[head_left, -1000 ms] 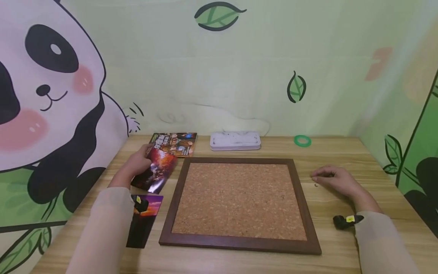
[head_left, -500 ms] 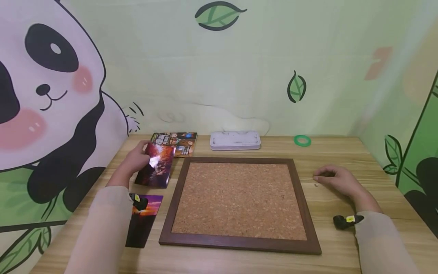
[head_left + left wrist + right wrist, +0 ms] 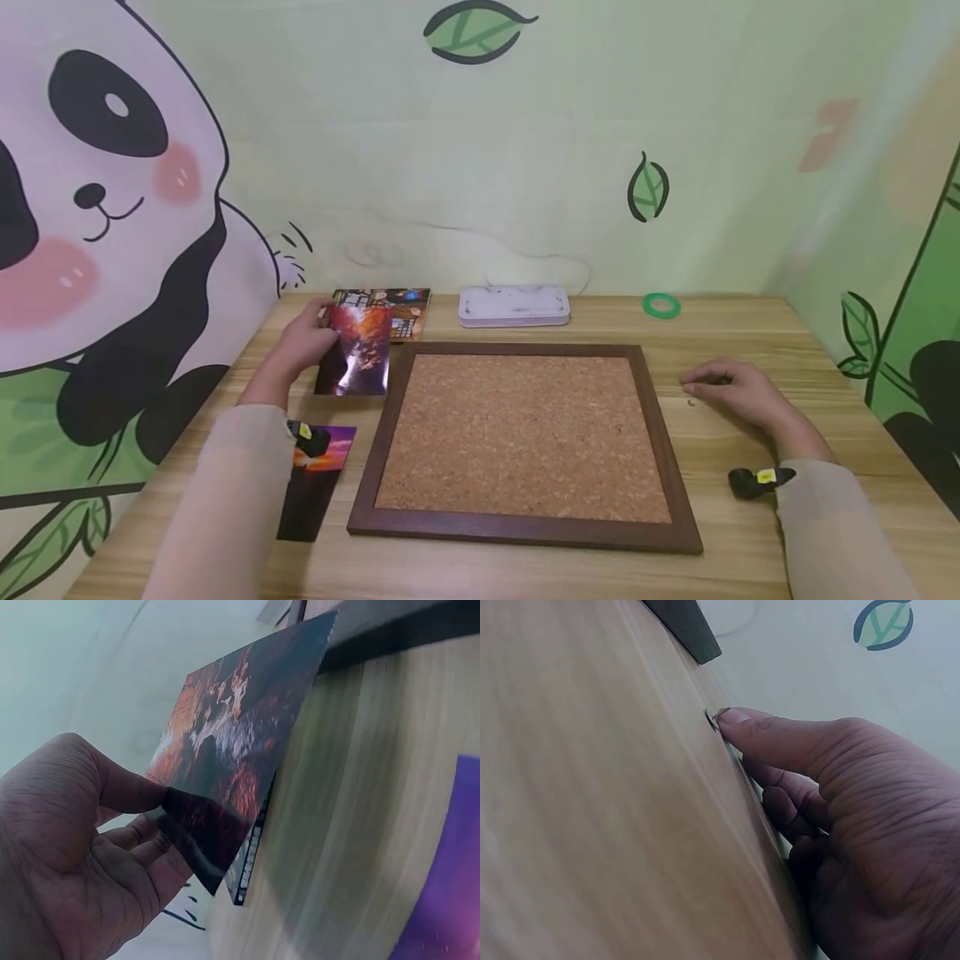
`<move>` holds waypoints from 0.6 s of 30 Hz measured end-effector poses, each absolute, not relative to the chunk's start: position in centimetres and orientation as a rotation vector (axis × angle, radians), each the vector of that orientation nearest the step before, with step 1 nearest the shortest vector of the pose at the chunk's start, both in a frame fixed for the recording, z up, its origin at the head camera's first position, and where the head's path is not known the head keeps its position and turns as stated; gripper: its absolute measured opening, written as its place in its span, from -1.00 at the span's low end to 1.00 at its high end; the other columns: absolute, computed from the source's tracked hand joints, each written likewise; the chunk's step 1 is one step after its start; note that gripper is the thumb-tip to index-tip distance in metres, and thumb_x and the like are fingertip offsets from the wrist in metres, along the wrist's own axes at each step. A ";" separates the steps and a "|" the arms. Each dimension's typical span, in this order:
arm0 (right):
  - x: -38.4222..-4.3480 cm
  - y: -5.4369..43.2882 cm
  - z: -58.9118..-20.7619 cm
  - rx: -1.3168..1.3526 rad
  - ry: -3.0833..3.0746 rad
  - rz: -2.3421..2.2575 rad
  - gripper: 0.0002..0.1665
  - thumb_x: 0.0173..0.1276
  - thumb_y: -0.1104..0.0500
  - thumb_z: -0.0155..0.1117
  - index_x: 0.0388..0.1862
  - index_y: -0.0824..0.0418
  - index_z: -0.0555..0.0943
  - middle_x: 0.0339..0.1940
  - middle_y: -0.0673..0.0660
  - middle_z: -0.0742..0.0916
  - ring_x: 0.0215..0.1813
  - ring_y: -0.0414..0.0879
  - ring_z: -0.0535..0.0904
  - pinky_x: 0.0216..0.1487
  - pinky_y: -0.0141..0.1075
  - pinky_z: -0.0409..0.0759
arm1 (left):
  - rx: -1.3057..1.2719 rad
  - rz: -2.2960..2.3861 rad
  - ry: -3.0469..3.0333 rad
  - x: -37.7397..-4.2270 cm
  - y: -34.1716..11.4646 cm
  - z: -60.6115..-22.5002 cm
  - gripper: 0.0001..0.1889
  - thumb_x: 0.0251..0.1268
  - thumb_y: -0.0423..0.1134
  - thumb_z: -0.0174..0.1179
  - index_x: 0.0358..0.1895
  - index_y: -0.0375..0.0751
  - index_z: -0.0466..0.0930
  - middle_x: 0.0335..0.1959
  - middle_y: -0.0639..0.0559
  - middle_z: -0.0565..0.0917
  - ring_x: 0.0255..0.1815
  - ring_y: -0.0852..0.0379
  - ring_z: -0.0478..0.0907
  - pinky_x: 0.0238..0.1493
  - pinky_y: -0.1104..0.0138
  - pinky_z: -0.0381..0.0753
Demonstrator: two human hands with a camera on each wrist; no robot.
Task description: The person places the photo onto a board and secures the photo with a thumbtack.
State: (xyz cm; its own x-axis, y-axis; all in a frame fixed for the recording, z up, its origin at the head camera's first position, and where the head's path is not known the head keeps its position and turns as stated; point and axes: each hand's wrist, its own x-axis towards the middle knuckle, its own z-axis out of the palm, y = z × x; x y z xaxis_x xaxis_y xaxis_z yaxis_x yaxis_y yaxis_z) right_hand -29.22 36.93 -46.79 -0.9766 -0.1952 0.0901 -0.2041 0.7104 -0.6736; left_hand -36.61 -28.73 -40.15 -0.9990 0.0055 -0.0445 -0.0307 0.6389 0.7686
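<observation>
In the head view my left hand [image 3: 306, 335] pinches a glossy photo [image 3: 360, 354] by its left edge, thumb in front. It shows a fiery red and dark landscape and is held up off the table, overlapping a colourful booklet [image 3: 411, 325] behind it. A second photo [image 3: 307, 500], a purple and orange sunset, lies below the left wrist, partly covered by the sleeve. My right hand [image 3: 738, 392] rests low at the table right of the cork board [image 3: 517, 433], thumb and index tips together on a small gold-coloured thumbtack [image 3: 723, 712]. Another tiny tack [image 3: 692, 403] lies beside the fingertips.
The cork board has a dark brown wooden frame [image 3: 525, 532] and lies flat mid-table. Behind it stand a whitish tin case [image 3: 514, 307] and a green tape roll [image 3: 662, 306]. A mural wall [image 3: 510, 167] with a panda closes off the back.
My left hand has lifted the fiery photo slightly up and to the right, and turned it more upright. The right hand stays almost in place.
</observation>
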 end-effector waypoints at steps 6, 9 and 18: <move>-29.3 36.9 -46.8 0.292 -2.908 1.151 -0.57 0.42 -0.06 0.34 0.07 0.23 0.70 0.06 0.24 0.72 0.11 0.08 0.54 0.08 -0.08 0.45 | 0.045 1.326 2.823 -36.9 -27.7 -39.8 -0.30 0.37 -0.39 0.02 0.56 -0.30 0.03 0.34 -0.50 0.34 0.16 -0.30 0.44 -0.09 0.10 0.63; -29.4 37.0 -46.9 0.260 -2.915 1.152 -0.55 0.40 -0.10 0.35 0.05 0.22 0.70 0.03 0.22 0.73 0.08 0.05 0.55 0.08 -0.07 0.45 | 0.058 1.340 2.810 -36.9 -27.2 -39.5 -0.31 0.40 -0.38 0.01 0.56 -0.32 0.02 0.31 -0.52 0.37 0.15 -0.31 0.48 -0.07 0.08 0.63; -29.6 37.2 -47.3 0.279 -2.890 1.137 -0.64 0.40 -0.06 0.37 -0.07 0.20 0.74 -0.05 0.18 0.75 0.05 -0.01 0.57 0.07 -0.07 0.46 | 0.070 1.487 2.682 -36.8 -25.9 -39.2 -0.39 0.46 -0.40 0.11 0.49 -0.28 0.11 0.01 -0.44 0.50 -0.18 -0.11 0.62 -0.36 0.09 0.72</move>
State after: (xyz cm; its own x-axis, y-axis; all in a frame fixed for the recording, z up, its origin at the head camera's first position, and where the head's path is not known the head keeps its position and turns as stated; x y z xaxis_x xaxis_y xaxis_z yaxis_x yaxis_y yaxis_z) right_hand -29.55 37.18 -47.25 -0.9837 -0.1572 0.0871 -0.1743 0.7179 -0.6739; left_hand -36.82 -25.94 -39.20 -0.9962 0.0759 -0.0433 0.0035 0.5298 0.8481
